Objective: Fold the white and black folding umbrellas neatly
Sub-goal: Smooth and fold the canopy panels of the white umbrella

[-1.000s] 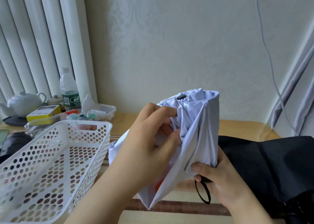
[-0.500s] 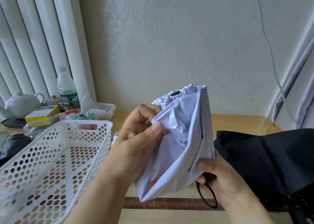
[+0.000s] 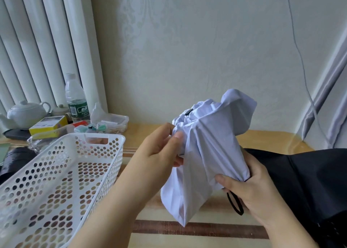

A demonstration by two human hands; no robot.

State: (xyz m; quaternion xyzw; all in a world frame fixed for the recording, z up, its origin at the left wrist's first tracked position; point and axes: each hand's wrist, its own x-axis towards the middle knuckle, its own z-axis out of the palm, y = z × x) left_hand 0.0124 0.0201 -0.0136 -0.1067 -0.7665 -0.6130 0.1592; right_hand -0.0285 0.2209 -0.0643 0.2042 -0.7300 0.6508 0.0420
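Note:
The white folding umbrella is held upright over the table, its pale fabric bunched in loose pleats with the top pointing up and away. My right hand grips its lower end, where the black wrist loop hangs out below my fingers. My left hand pinches a fold of the fabric on the umbrella's left side between thumb and fingers. The black umbrella lies spread on the table at the right, partly hidden behind my right hand.
A white perforated plastic basket stands on the table at the left. Behind it are a white teapot, a water bottle, a yellow box and a clear container. The wall is close behind.
The umbrella has shifted right and tilted, and its top flap has flopped over to the right. My left hand has moved up to pinch a fold near the top.

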